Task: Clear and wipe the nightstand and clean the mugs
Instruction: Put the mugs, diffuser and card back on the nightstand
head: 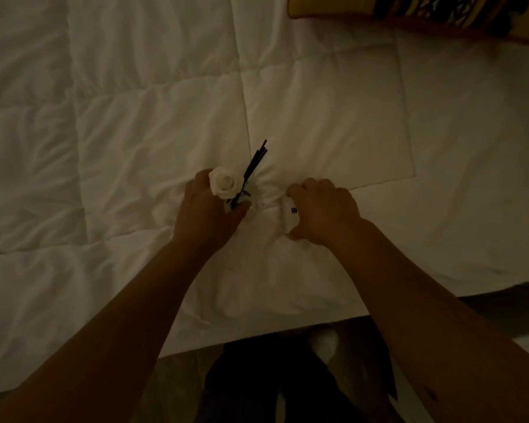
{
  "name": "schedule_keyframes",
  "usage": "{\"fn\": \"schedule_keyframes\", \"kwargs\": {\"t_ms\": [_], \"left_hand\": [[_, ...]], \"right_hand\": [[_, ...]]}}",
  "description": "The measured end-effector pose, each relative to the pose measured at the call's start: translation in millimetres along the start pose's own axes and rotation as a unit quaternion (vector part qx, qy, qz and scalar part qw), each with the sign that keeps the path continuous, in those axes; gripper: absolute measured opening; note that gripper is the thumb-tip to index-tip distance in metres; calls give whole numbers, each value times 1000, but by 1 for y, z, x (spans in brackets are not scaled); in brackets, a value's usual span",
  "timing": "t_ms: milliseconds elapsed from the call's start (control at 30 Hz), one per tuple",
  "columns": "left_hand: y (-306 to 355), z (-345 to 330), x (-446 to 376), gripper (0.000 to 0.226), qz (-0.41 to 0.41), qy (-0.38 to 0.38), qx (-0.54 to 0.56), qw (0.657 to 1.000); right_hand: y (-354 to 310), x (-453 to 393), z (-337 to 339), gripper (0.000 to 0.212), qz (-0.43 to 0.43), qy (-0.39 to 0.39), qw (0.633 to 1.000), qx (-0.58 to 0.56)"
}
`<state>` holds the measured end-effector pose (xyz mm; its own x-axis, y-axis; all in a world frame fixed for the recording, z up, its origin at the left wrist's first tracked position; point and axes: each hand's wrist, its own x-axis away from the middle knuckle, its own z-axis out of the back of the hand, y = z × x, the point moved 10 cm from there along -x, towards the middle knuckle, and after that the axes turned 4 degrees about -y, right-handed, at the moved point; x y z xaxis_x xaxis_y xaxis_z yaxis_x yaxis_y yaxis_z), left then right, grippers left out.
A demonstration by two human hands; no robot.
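Observation:
Both my hands press down on a white quilted duvet [318,117]. My left hand [206,215] holds a small reed diffuser: a white rose [225,182] and several thin black sticks [255,164] poke out past my fingers, and the bottle itself is mostly hidden by my hand. My right hand [324,212] grips a small white container with a black printed mark [291,213] that lies on the duvet. The two hands are a short gap apart. No nightstand or mug is in view.
A pillow with a yellow and dark pattern [425,13] lies at the far right corner of the bed. The bed's near edge [257,334] runs below my forearms. Dark floor and my dark trousers [257,386] show below it.

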<state>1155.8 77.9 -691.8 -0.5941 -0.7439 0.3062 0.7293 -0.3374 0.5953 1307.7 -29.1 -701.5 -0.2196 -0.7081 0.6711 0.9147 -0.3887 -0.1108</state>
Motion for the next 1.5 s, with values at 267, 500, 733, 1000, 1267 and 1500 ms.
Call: {"fn": "schedule_keyframes", "kwargs": {"t_ms": [267, 500, 733, 1000, 1267, 1500], "left_hand": [[0, -1, -3, 33, 11, 3, 182, 983], [0, -10, 5, 35, 58, 8, 212, 975], [13, -21, 20, 34, 51, -13, 206, 977], [56, -15, 28, 30, 16, -15, 149, 989], [191, -64, 21, 34, -104, -109, 58, 987], [305, -156, 49, 40, -143, -189, 79, 968]], "right_hand": [[13, 10, 0, 57, 33, 34, 998, -44], [4, 33, -13, 79, 55, 107, 993, 13], [12, 34, -3, 60, 12, 154, 988, -12], [69, 70, 17, 16, -42, 207, 970, -118], [155, 153, 7, 14, -143, 253, 945, -147], [256, 243, -50, 23, -229, 252, 920, -196]]}}
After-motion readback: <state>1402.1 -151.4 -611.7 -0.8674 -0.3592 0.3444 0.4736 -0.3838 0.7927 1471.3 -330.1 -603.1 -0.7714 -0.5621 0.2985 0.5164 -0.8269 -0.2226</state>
